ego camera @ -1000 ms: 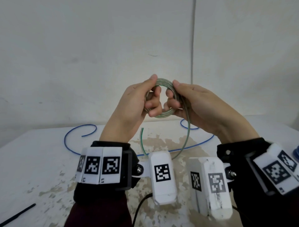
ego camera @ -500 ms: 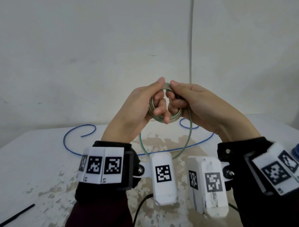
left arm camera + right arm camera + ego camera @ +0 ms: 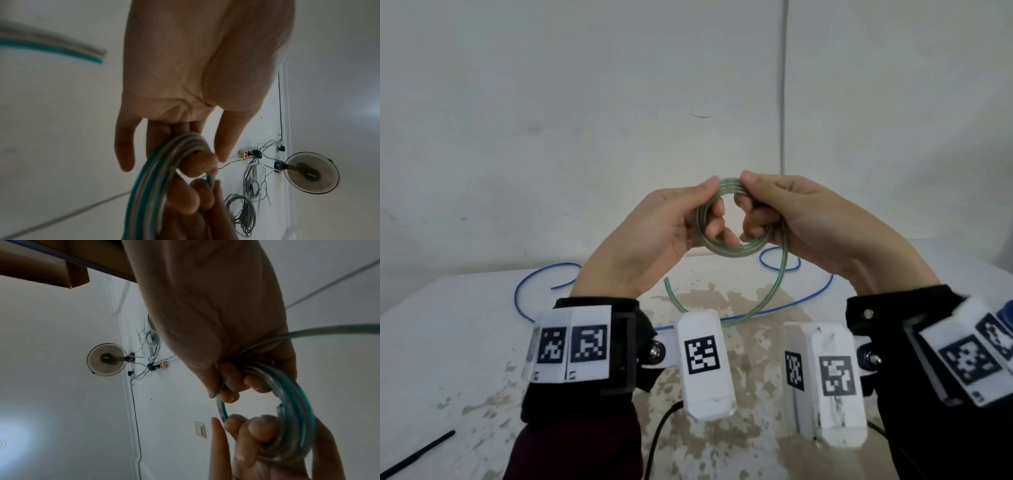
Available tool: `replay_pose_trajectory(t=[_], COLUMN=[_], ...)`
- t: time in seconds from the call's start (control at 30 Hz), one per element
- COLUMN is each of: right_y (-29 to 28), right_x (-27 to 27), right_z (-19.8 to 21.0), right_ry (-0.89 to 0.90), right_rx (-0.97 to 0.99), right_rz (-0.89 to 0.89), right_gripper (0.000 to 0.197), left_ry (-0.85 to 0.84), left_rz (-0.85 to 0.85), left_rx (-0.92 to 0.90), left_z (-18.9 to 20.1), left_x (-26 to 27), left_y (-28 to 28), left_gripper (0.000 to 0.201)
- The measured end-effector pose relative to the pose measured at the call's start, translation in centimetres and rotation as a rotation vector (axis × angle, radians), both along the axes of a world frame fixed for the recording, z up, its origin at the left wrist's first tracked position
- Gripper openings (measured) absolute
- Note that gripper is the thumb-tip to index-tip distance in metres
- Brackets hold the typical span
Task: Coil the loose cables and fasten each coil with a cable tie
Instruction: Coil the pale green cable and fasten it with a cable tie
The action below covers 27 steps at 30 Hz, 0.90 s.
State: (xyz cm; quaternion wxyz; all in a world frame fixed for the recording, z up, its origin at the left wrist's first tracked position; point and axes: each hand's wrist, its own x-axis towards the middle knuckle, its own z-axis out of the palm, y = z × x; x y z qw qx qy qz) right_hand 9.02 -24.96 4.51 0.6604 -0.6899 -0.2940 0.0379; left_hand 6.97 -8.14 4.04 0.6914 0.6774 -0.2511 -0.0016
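At the far lower left of the head view a thin black cable tie [image 3: 416,453] lies on the white, stained surface [image 3: 458,346]. It is well apart from both hands, and the left hand is the nearer one.

Higher up, a thin blue cable [image 3: 525,286] lies loose on the surface, behind the arms.

In the middle of the frame the left hand [image 3: 654,240] grips the left side of the small round coil of clear green cable [image 3: 726,250]. Its thumb lies on top and its fingers curl through the ring. The coil is held up in the air above the surface, flat face toward the camera.

The right hand [image 3: 808,226] grips the right side of the coil the same way. From under this hand a loose green tail [image 3: 779,284] hangs down and curves back to the left, with its end [image 3: 667,281] near the left wrist. That tail is the part I think must be wound in next.

Half a second ago the coil was squeezed narrow and the thumbs touched. Now the ring looks rounder and the thumbs sit a little apart.
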Motion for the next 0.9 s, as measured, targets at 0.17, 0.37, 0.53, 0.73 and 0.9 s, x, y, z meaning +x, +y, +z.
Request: replay_pose_trajectory(t=[0.17, 0.37, 0.53, 0.73, 0.9], right_y=[0.2, 0.5, 0.6, -0.1, -0.2], right_x=[0.2, 0.7, 0.7, 1.1, 0.9], right_z=[-0.3, -0.5, -0.7, -0.4, -0.6], right_ry=[-0.002, 0.087, 0.097, 0.078, -0.051], right_rx=[-0.089, 0.098, 0.233, 0.213, -0.045], right_rz=[-0.023, -0.03, 0.101, 0.036, -0.029], right_gripper=[0.036, 0.038, 0.032, 0.033, 0.034], left_ry=[-0.041, -0.106, -0.032, 0.04, 0.01], left_rz=[0.017, 0.227, 0.162, -0.001, 0.016], left_rx=[0.066, -0.183, -0.418, -0.297, -0.046], left_z=[-0.4, -0.4, -0.2, 0.0, -0.6], left_x=[0.3, 1.0, 1.2, 0.6, 0.7], left_y=[-0.2, -1.0, -1.4, -2.3, -1.3], left_gripper=[0.035, 0.035, 0.035, 0.036, 0.037])
